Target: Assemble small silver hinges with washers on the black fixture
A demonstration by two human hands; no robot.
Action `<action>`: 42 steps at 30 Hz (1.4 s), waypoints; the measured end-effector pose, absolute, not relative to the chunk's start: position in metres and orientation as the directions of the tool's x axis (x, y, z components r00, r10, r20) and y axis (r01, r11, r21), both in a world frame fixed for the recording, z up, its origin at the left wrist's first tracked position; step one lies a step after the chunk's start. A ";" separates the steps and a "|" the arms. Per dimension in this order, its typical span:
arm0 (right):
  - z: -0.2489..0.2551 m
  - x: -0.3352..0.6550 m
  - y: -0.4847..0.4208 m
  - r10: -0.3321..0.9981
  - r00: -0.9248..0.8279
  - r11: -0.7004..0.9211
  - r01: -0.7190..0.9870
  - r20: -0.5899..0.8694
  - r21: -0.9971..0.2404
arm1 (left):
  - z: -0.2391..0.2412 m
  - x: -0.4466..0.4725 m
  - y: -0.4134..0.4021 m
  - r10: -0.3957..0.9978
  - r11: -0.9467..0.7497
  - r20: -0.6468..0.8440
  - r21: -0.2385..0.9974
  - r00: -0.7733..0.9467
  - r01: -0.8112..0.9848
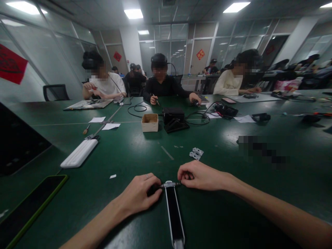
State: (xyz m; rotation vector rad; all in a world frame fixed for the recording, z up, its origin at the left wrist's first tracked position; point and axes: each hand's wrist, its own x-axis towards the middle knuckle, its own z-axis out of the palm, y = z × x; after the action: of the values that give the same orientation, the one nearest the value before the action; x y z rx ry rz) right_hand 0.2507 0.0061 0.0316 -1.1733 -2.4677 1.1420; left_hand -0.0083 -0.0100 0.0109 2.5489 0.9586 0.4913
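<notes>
A long, narrow frame with pale edges and a dark middle lies in front of me, pointing away across the green table. At its far end sits a short metal crosspiece with thin ends sticking out left and right. My left hand, a ring on one finger, is closed with thumb and fingertips at the crosspiece's left end. Curled fingers of my right hand pinch at the right end; the fingertips are partly hidden. Small metal plates with holes lie just beyond my right hand.
Around my hands are a white power strip, a green-edged phone, a paper scrap, an open cardboard box and a black device on a stand. A dark screen stands at left. Several people sit across the table.
</notes>
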 end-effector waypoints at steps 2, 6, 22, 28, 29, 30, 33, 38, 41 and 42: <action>0.032 0.250 0.006 0.720 -0.678 0.398 0.581 -0.150 -0.710 | 0.010 -0.009 -0.010 0.681 -0.700 0.190 0.454 0.707 0.552; 0.033 0.249 0.005 0.714 -0.682 0.382 0.566 -0.156 -0.731 | 0.010 -0.009 -0.010 0.675 -0.708 0.199 0.446 0.711 0.547; 0.027 0.248 0.007 0.709 -0.680 0.296 0.528 -0.187 -0.796 | 0.008 -0.010 -0.010 0.674 -0.707 0.204 0.455 0.710 0.541; 0.030 0.247 0.005 0.723 -0.671 0.318 0.536 -0.166 -0.782 | 0.009 -0.010 -0.010 0.671 -0.709 0.192 0.450 0.716 0.544; 0.032 0.245 0.005 0.729 -0.664 0.328 0.549 -0.163 -0.769 | 0.009 -0.010 -0.010 0.664 -0.717 0.196 0.438 0.721 0.542; 0.033 0.244 0.004 0.737 -0.658 0.343 0.562 -0.156 -0.753 | 0.009 -0.011 -0.010 0.657 -0.729 0.204 0.419 0.726 0.541; 0.033 0.240 0.005 0.749 -0.653 0.399 0.576 -0.108 -0.714 | 0.008 -0.012 -0.010 0.637 -0.758 0.224 0.358 0.738 0.545; 0.020 0.239 0.012 0.736 -0.676 0.451 0.531 -0.037 -0.717 | 0.000 -0.014 -0.008 0.632 -0.774 0.237 0.252 0.738 0.581; 0.014 0.240 0.014 0.741 -0.671 0.442 0.530 -0.039 -0.723 | -0.009 -0.014 -0.004 0.616 -0.786 0.263 0.151 0.742 0.599; 0.013 0.240 0.014 0.747 -0.663 0.438 0.538 -0.040 -0.720 | -0.012 -0.015 -0.003 0.601 -0.795 0.270 0.112 0.752 0.596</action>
State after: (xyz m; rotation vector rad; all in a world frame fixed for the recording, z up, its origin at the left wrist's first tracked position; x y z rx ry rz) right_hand 0.2397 0.0141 0.0129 -1.1081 -2.4096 1.0521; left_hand -0.0147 -0.0028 -0.0116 2.9225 0.9985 0.4607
